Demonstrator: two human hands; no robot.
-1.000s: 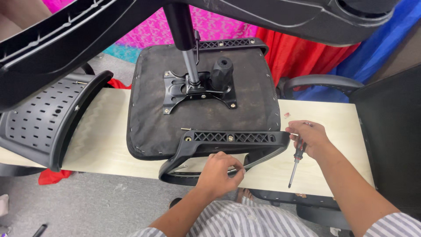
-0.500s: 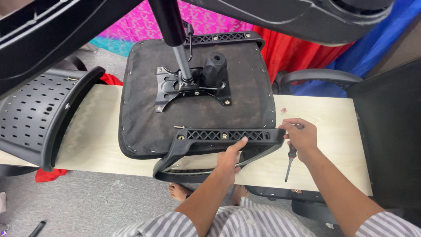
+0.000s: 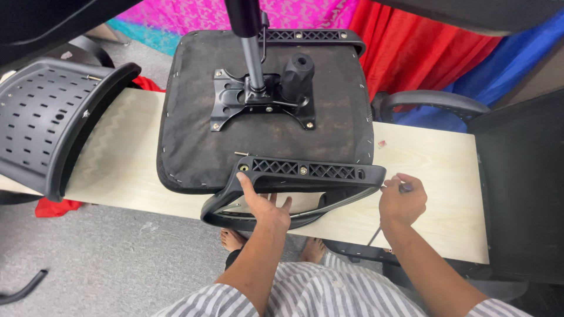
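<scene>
Black plastic armrest [image 3: 305,176] lying on near edge of upturned black seat base [image 3: 264,135], on pale wooden bench [image 3: 429,176]. Left hand [image 3: 264,205] shifted from lower loop onto bracket end, fingers spread, pressing, not clenched. Right hand [image 3: 401,202] still clenched on screwdriver [image 3: 376,235], now nearer armrest tip. Bracket screws visible, likely alignment stage.

An upturned office chair seat [image 3: 264,141] is lying on a pale wooden bench [image 3: 429,170], its black metal mechanism plate [image 3: 258,103] and gas-lift column [image 3: 249,41] facing up. A black plastic armrest [image 3: 294,182] is sitting along the seat's near edge. The left hand [image 3: 264,208] is pressing on the armrest, thumb extended towards a bolt hole. The right hand [image 3: 402,202] is gripping a screwdriver [image 3: 388,217] just beside the armrest's right end. A perforated black backrest [image 3: 47,123] is lying at the left. Bare feet are showing below the bench.
</scene>
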